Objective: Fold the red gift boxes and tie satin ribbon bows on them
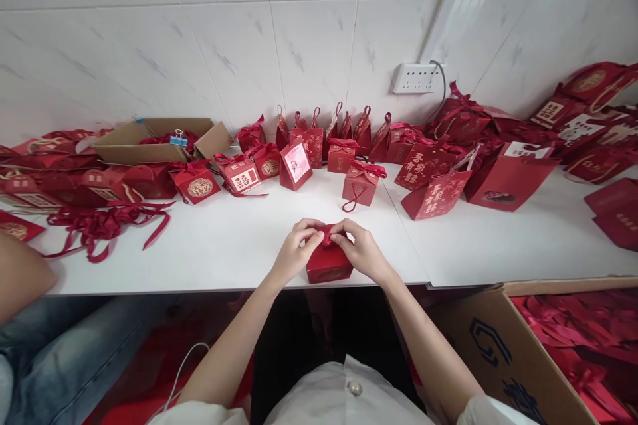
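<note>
A small red gift box (329, 271) sits at the front edge of the white table, straight ahead of me. My left hand (298, 251) is closed at the left of its top, thumb and fingertips pinched together. From the other side, my right hand (365, 254) pinches at the top as well. Between the two thumbs shows a bit of glossy red ribbon (327, 237); the fingers hide most of it. Just beyond my hands stands a finished-looking red box with a bow and a cord loop (359, 187).
Red gift boxes line the wall, among them a box with a round gold emblem (201, 188). Loose ribbons (107, 224) lie left, near another person's arm (22, 275). An open cardboard tray (144, 153) stands behind. At lower right is a large carton (478, 345) of red pieces.
</note>
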Demonstrator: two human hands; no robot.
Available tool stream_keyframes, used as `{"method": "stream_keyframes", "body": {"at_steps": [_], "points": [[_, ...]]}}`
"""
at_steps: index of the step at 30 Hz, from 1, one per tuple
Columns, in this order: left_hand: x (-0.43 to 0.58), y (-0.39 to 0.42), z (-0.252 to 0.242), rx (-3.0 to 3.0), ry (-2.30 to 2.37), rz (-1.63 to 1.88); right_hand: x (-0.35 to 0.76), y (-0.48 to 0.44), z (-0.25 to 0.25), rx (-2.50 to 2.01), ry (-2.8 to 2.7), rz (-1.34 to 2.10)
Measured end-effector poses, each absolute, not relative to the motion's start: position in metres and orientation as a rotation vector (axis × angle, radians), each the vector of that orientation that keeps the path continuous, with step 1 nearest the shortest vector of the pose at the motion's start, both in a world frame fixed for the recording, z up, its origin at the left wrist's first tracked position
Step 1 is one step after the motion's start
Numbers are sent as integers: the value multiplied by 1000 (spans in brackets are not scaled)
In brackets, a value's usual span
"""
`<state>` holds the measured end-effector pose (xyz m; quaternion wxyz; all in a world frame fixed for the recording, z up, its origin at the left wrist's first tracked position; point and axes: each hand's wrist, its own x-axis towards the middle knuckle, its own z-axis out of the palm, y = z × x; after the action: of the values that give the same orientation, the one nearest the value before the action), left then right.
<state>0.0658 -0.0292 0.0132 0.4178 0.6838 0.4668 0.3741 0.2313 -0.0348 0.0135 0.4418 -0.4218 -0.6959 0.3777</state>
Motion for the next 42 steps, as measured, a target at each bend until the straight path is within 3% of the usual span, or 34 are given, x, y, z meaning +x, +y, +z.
{"method": "stream_keyframes", "body": {"at_steps": [5,11,24,35,42], "points": [[65,-27,9,1627,1117,937,229,-32,9,-1075,-1718,900],[65,-29,3,1588,1149,1004,234,-46,11,-1155,-1785,520],[65,-32,2,1649,1203,1002,232,-46,-2,-1096,-1905,91],[63,-58,-2,2000,1546,1249,252,-47,-6,-1058,-1876,8],[61,-71,-9,1853,1654,1154,265,-43,-10,-1007,-2000,-167]]}}
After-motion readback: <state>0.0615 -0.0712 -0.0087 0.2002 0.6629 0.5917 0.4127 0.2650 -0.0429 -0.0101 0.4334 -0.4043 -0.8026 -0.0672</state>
